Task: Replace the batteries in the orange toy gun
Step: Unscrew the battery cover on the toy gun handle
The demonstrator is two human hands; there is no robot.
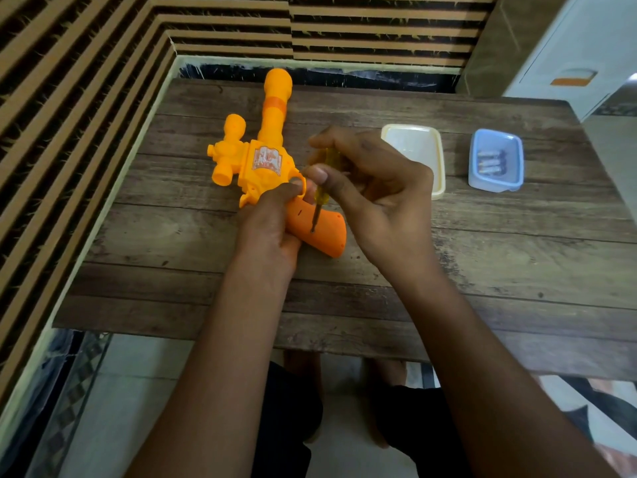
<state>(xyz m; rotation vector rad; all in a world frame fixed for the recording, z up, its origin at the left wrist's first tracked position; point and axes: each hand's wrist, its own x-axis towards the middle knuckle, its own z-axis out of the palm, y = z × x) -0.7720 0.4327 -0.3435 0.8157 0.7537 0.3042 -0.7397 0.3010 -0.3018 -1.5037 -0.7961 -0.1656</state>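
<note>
From my head camera, looking down, the orange toy gun (265,157) lies on its side on the wooden table (448,270), in the left half and a little beyond the middle. Its long axis runs away from me. The muzzle points toward the far striped wall and reaches the table's far edge, and the body sits nearer me. The darker orange grip (324,232) slants back toward me and to my right. A shorter, stubby tube sits on the left of the body beside the barrel, angled much the same way. A pale sticker on the side of the body faces up.

My left hand (272,219) grasps the gun where the grip meets the body. The fingers are curled round it, with a fingertip up at the trigger guard.

My right hand (372,188) pinches a screwdriver (319,201) by its yellow see-through handle, between the thumb and curled fingers. The screwdriver stands nearly upright, tilted slightly. Its thin metal shaft points down and the tip touches the upward-facing side of the grip, near its middle.

To my right, partly behind my right hand, a cream container (413,146) sits on the table; I cannot tell what is in it. Further right, well apart from the gun, is a blue container (496,160) holding batteries (491,162) that lie side by side. I cannot count them for certain.
</note>
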